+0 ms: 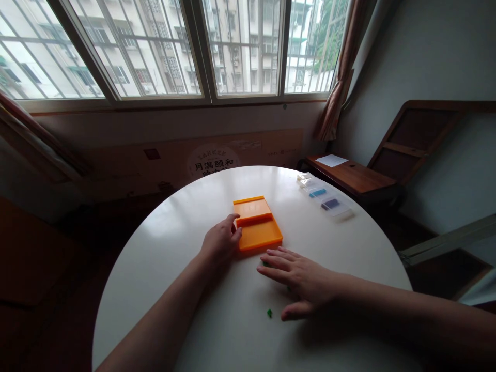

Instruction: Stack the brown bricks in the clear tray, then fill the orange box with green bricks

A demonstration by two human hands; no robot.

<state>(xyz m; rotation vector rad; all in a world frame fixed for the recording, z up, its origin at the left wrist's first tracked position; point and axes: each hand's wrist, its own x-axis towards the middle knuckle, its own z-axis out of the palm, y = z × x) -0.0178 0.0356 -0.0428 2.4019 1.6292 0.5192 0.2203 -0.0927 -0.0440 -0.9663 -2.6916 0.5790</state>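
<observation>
Plastic box (337,205), right hand (297,276) perhaps hiding bits (265,263)

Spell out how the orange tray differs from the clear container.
The orange tray is strongly coloured; the clear container is see-through. The left hand is at the tray's edge; no hand touches the container. The tray lies nearer the viewer; the container, farther right. Both rest on the white table.

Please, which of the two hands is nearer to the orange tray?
Left. The left hand is right at the left edge of the orange tray; the right hand is spread beyond its near right corner.
</observation>
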